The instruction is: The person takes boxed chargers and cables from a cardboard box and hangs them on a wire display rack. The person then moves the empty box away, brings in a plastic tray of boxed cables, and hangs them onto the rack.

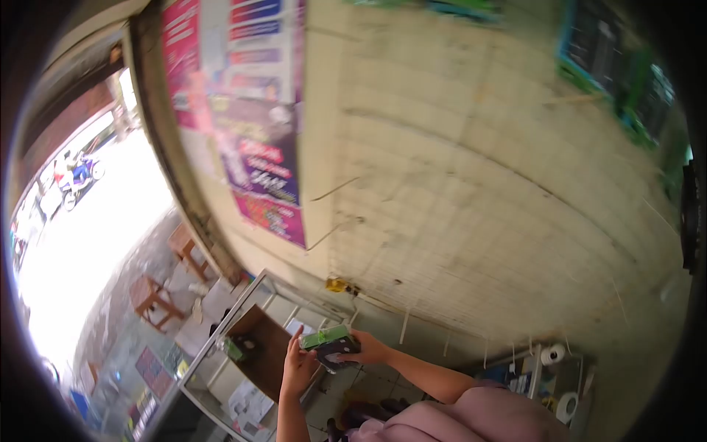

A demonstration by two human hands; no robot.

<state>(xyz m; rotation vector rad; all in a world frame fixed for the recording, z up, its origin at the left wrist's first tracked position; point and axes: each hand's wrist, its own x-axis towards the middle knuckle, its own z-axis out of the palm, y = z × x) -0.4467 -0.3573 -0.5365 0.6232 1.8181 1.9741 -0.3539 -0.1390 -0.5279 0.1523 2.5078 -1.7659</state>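
Note:
A small box (325,337), green on its side and dark with pale marks on its broad face, is held between my two hands low in the view. My left hand (297,365) grips its left edge, with one finger pointing up beside it. From the right, my right hand (364,349) has its fingers wrapped on the dark face. Left of the hands stands an open brown cardboard box (266,345) on a glass display case (197,394), with a green item (234,348) inside.
Posters (258,140) hang on the pale wall (456,184). Two wooden stools (155,300) stand by the doorway at left, with a motorbike (77,177) outside. A shelf with white rolls (567,407) is at lower right. Green-framed items (600,44) hang at upper right.

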